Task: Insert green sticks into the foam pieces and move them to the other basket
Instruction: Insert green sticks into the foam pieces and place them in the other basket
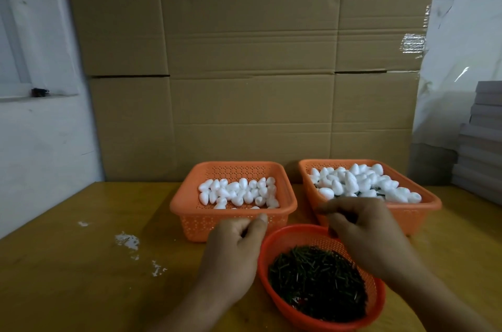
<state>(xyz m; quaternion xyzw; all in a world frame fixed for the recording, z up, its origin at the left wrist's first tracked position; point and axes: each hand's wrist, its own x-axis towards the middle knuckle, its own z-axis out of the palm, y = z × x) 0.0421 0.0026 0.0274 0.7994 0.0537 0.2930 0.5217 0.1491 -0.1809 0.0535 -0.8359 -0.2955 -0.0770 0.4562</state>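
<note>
Here, at lower centre, we see the round basket of green sticks. Above it our left hand is curled, contents unclear; our right hand seems to pinch a stick, too blurred to tell. Beyond, the left basket and right basket hold foam pieces. Skewed pushes could split foam.

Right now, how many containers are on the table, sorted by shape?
Rectangular orange baskets: 2, the left basket and the right basket, both holding white foam pieces.
Round red bowl of green sticks: 1.
Total: 3.
</note>
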